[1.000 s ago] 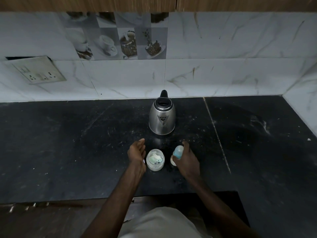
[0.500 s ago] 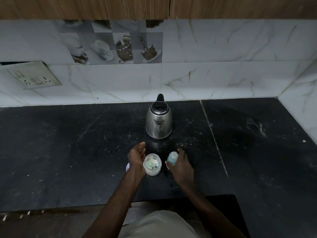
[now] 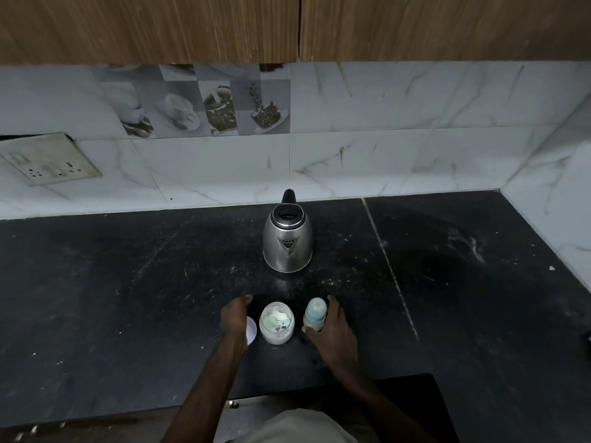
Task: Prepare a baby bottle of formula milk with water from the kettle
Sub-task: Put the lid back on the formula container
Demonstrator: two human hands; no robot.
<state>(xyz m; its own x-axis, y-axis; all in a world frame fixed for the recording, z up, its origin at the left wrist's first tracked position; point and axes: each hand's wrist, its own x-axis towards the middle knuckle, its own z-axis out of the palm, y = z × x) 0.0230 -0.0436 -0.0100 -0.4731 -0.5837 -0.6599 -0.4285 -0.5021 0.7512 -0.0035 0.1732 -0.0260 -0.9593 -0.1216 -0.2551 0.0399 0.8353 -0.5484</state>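
Steel kettle (image 3: 287, 240) upright; right hand (image 3: 332, 330) grips bottle (image 3: 315, 314) (capped).

The kettle (image 3: 287, 243) is brushed, shiny metal with a black plastic lid. The desk (image 3: 128, 282) is dark, matt, scuffed stone; behind it, glossy marble-look tiles (image 3: 399, 129) under wood-grain cabinets (image 3: 160, 27).

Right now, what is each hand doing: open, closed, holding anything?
Left hand: open, resting beside the jar, over a small white lid; not gripping.
Right hand: wrapped around the baby bottle, standing on the counter.
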